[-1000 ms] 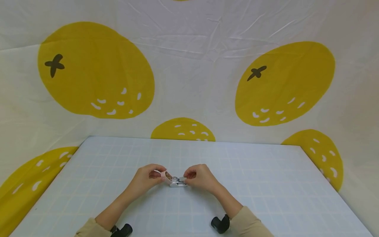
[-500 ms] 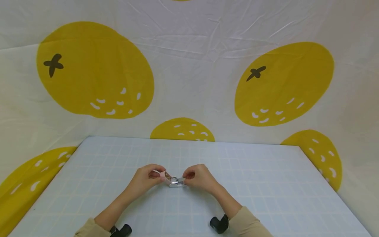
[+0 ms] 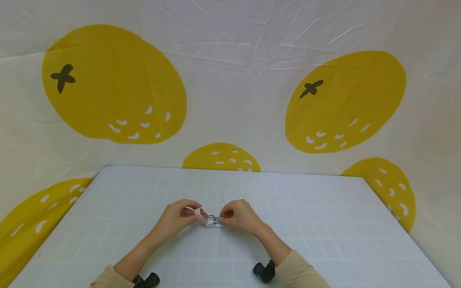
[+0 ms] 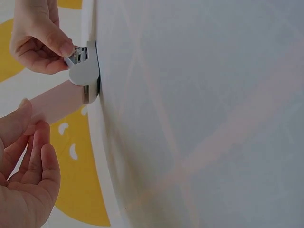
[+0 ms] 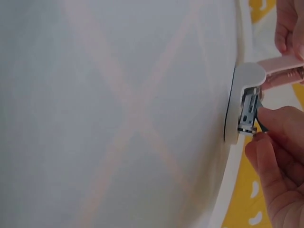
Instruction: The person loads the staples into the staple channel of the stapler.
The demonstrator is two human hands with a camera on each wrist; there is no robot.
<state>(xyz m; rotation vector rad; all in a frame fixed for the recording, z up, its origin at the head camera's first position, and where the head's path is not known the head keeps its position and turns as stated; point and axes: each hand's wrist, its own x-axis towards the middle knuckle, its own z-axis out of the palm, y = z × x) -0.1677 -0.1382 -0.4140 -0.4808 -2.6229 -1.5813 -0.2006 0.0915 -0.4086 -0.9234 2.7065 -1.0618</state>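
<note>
A small stapler (image 3: 215, 224) with a white base sits on the table, its pink handle (image 4: 57, 100) swung up and back to the left. Thumb and fingers of my left hand (image 3: 179, 213) pinch the end of that handle. The metal magazine (image 5: 249, 108) lies exposed above the base. At its free end my right hand (image 3: 240, 216) pinches a flat greyish piece, mostly covered by the thumb; I cannot tell whether this is a staple strip or part of the stapler. The stapler's underside stays flat against the tabletop in the left wrist view.
The table (image 3: 144, 188) wears a pale blue cloth with a light grid. Behind it hangs a white curtain (image 3: 234, 100) printed with large yellow fruit. Black wrist cameras (image 3: 264, 272) sit at both forearms, close to the beige sleeves (image 3: 299, 270).
My right hand has edged slightly left, toward the stapler's hinge. The left hand keeps its pinch on the raised handle, and the stapler stays in place.
</note>
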